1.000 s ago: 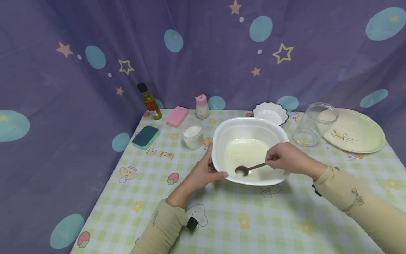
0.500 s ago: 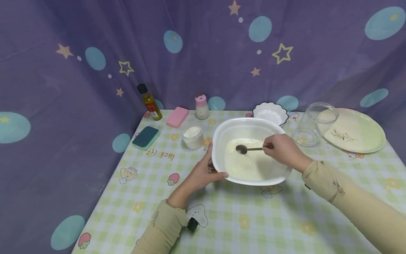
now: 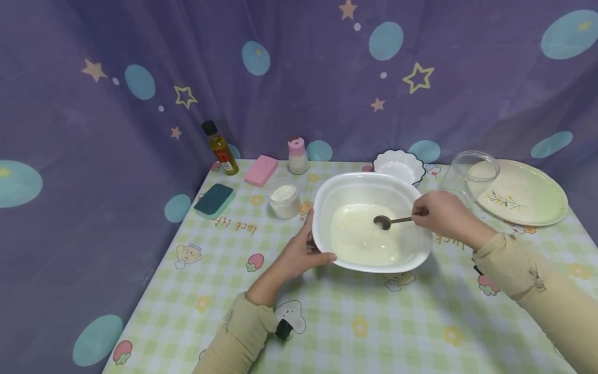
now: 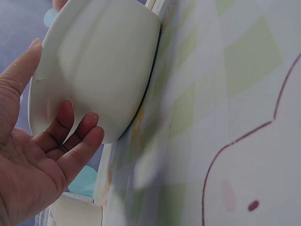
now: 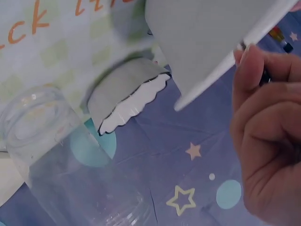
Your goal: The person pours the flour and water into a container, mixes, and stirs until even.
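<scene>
A white basin (image 3: 357, 192) with a pale, milky liquid (image 3: 357, 241) in it stands mid-table in the head view. My left hand (image 3: 299, 253) grips its left side, thumb over the rim; in the left wrist view the bent fingers (image 4: 87, 141) meet the basin's outer wall (image 4: 106, 56). My right hand (image 3: 441, 213) pinches the handle end of a dark brown spoon (image 3: 383, 222) over the basin's right rim. The spoon's bowl is at the liquid, with some white in it. In the right wrist view the basin hides the spoon's bowl from sight.
Left of the basin stand a jar of white powder (image 3: 285, 205), a pink-topped shaker (image 3: 297, 158), an oil bottle (image 3: 222, 156), a pink sponge (image 3: 261, 171) and a green sponge (image 3: 215, 201). Behind and right are a scalloped bowl (image 3: 398, 169), a clear container (image 3: 472, 171) and an oval plate (image 3: 537, 195).
My right hand has carried the spoon from the basin's near side to its far side, then rightward. My left hand and the basin stay put.
</scene>
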Available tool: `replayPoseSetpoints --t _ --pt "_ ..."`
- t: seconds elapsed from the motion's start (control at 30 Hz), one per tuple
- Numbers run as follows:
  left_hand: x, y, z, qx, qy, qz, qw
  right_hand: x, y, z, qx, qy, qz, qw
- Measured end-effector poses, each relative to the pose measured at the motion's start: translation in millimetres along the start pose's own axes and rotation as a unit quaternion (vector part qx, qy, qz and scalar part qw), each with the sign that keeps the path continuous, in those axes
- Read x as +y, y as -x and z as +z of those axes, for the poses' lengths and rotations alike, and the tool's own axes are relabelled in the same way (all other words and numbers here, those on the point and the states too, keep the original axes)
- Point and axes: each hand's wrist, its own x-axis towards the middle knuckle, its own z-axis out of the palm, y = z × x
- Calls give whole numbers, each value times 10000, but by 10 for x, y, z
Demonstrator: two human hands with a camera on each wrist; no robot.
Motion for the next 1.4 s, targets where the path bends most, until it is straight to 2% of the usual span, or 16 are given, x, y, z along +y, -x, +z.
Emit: replayPoseSetpoints --t 0.07,0.23,0.33,0.53,0.83,1.0,1.23,1.4 --pt "-3 1 3 25 -7 34 10000 -5 28 -24 -164 -85 -74 9998" --pt "-183 -37 -5 125 -121 50 9998 -33 69 -6 -395 -376 -364 9978" --pt "-238 -53 -10 148 -172 16 9997 -68 69 44 -443 -501 -536 9963" --pt "-239 -60 -16 104 -152 -70 9998 -162 30 169 -490 -740 -850 9924" --pt "-231 -47 -1 219 -286 -87 9993 -285 -107 404 -198 -979 -1317 9862" --pt "-235 -52 -8 196 -237 -46 9995 -352 -173 455 142 -995 -1127 9885" --pt "-252 -55 -7 185 -193 -182 9995 -334 -293 485 747 -672 -661 9927" --pt "-256 -60 -3 224 -238 -206 9993 -255 -313 442 907 -416 -408 9942"
